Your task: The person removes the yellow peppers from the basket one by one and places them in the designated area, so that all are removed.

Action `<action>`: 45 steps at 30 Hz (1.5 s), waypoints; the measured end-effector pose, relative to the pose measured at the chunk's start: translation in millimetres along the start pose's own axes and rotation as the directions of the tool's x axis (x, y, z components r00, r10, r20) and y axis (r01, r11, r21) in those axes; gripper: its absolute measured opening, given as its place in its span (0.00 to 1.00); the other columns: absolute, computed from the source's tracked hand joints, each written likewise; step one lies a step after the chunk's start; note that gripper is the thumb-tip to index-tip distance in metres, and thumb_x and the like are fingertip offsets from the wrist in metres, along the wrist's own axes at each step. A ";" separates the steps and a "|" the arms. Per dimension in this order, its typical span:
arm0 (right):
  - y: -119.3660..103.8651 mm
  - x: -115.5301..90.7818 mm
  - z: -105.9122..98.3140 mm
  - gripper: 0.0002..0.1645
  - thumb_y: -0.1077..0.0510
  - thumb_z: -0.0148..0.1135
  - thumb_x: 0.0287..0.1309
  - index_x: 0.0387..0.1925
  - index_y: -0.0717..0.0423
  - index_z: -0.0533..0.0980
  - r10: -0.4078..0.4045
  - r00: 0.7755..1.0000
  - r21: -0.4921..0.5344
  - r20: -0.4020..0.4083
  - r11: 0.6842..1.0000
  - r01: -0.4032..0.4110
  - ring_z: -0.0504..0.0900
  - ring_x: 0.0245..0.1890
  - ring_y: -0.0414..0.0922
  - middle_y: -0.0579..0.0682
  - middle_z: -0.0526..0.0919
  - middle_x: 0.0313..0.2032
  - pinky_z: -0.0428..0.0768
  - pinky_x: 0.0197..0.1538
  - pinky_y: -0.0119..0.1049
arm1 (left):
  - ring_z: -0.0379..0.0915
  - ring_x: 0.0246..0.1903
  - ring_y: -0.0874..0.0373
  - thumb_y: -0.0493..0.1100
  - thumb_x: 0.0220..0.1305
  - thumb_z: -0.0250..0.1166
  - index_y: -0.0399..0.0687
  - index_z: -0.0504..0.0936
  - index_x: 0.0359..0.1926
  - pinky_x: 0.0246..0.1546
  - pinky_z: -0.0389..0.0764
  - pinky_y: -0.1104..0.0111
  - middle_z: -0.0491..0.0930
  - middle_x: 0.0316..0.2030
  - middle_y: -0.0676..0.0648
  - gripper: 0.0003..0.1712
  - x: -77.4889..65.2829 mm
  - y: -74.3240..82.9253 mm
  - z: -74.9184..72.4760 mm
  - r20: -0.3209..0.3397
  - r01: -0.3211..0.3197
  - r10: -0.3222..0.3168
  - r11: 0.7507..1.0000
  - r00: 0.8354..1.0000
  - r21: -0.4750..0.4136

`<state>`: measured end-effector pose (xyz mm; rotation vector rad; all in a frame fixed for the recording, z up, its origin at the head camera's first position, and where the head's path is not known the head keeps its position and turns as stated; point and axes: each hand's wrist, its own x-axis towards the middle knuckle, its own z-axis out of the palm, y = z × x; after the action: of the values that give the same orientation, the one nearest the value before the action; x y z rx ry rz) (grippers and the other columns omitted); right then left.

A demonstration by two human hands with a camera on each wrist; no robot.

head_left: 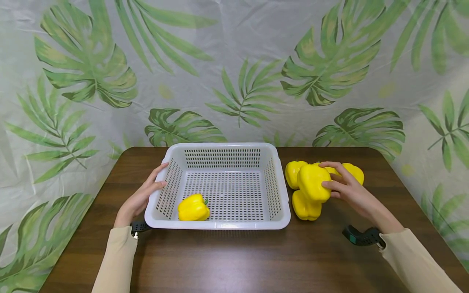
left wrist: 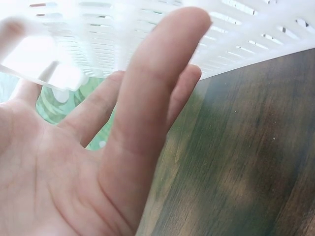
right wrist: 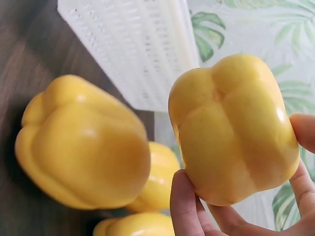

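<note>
**Yellow pepper held beside the basket**

I see the right hand (head_left: 348,189) gripping a glossy yellow bell pepper (head_left: 313,182) between thumb and curled fingers (right wrist: 186,209), raised above the dark brown wooden table (head_left: 234,256), just to the right of the white perforated plastic basket (head_left: 220,226). Directly around the held pepper is a cluster of further yellow peppers on the table: one below it (head_left: 305,207), one behind to the left (head_left: 292,172), and one behind the hand (head_left: 354,172). In the right wrist view the nearest of these appears blurred (right wrist: 81,142), with the basket wall beyond.

Inside the basket, a single yellow pepper with a green stem (head_left: 193,207) lies at the front left corner of the floor.

My left hand (head_left: 141,197) rests against the basket's left rim with fingers extended and relaxed; the left wrist view shows the fingers (left wrist: 147,123) straight beneath the rim.

A leaf-printed cloth backdrop (head_left: 234,69) hangs behind the table.
</note>
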<state>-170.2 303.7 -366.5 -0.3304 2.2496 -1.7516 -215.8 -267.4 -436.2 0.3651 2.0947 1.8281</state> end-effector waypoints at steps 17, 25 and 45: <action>31.4 -22.3 -26.5 0.27 0.65 0.45 0.70 0.65 0.42 0.59 -0.035 0.998 0.061 -0.057 0.997 0.039 0.74 0.45 0.38 0.51 0.54 0.58 0.78 0.42 0.33 | 0.55 0.58 0.24 0.45 0.73 0.48 0.65 0.41 0.74 0.42 0.76 0.41 0.40 0.71 0.35 0.36 0.1 -0.7 0.1 0.000 -0.009 0.009 1.000 1.000 -0.009; 44.5 -33.0 -36.1 0.26 0.64 0.45 0.70 0.64 0.40 0.59 -0.001 0.998 0.043 -0.067 0.999 0.004 0.75 0.43 0.39 0.50 0.60 0.53 0.78 0.42 0.32 | 0.55 0.58 0.25 0.44 0.73 0.47 0.65 0.41 0.74 0.42 0.76 0.42 0.40 0.71 0.35 0.36 0.2 -0.7 0.0 0.005 -0.014 0.014 1.000 1.000 -0.014; 76.3 -40.9 -39.7 0.25 0.58 0.48 0.71 0.65 0.41 0.58 0.113 0.990 -0.037 -0.082 0.993 -0.117 0.70 0.47 0.29 0.63 0.46 0.65 0.75 0.44 0.29 | 0.55 0.58 0.24 0.44 0.72 0.48 0.64 0.41 0.74 0.42 0.76 0.42 0.40 0.71 0.34 0.36 0.6 -1.0 0.2 -0.002 -0.009 0.009 1.000 1.000 -0.019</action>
<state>-146.8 372.3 -428.3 -0.1377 2.3134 -1.6900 -216.3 -267.1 -437.2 0.3683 2.0788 1.8524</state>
